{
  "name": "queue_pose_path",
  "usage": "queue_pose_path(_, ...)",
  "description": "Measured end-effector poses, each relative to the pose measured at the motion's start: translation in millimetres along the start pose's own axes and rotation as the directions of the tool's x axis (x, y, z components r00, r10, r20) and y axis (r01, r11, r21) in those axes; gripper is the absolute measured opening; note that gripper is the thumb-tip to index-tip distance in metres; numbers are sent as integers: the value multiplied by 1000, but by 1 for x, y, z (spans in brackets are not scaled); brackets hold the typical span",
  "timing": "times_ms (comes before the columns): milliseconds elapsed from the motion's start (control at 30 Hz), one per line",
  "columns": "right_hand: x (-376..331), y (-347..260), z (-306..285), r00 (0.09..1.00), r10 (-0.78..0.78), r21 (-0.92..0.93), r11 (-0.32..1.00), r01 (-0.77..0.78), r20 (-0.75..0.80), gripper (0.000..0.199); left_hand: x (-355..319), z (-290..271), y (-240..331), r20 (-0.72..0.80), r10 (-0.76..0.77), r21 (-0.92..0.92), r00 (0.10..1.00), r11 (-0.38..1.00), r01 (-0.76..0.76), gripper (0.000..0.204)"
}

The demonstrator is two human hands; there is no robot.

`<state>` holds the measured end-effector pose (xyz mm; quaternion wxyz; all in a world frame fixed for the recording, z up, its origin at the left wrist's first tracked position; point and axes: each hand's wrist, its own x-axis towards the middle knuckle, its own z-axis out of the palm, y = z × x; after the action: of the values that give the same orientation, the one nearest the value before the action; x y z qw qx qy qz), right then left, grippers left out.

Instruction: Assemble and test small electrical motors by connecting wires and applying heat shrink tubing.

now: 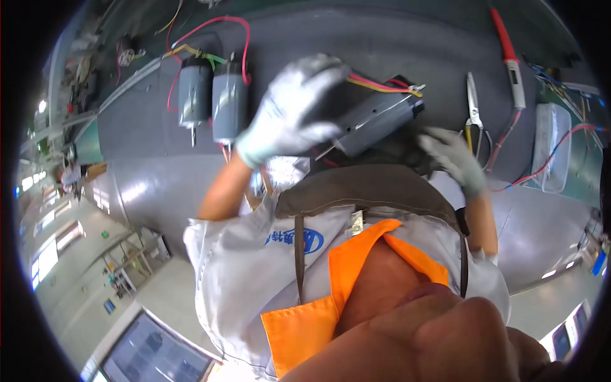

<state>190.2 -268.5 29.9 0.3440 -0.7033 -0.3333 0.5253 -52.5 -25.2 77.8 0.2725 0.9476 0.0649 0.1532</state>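
Glows brightly from windows (44,261) between eight and nine o'clock; glares off the grey floor (159,204) at nine. Dims over the dark bench (382,32) toward twelve. Smears the right hand (453,159) with blur near two-thirty. Bends toward a black rim.

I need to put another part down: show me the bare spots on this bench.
Bare dark mat lies beyond the middle motor, between the red wire loop and the red-and-grey tool; also between that motor and the scissors, beyond the right hand. Crowded: the left, with two grey motors; the right, with scissors, tool, clear tray and red cable.
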Motion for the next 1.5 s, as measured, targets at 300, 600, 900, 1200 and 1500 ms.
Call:
queue_pose_path(300, 159, -75, -23, 941, -137, 303, 924, 234, -309, 40, 131, 101, -73, -644, -314, -73, 698, 933, 353, 70)
queue_pose_path(600, 65, -7, -151, 352, -111, 168, 724, 669, -929, 35, 123, 52, -115, -70, -805, -996, 590, 89, 4, 23)
queue_pose_path(900, 43, -55, -172, 795, -145, -68, 989, 130, -589, 27, -13, 78, 8, 386, -540, -913, 748, -109, 392, 30)
queue_pose_path(1200, 49, -25, 9, 931, -365, 177, 919, 354, 32, 28, 18, 59, 17, 201, -385, -817, 901, 441, 371, 29)
queue_pose_path(1500, 13, -49, 34, 851, -300, 423, 766, 484, -431, 24, 63, 76, 30, 211, -614, -970, 760, -226, 87, 30)
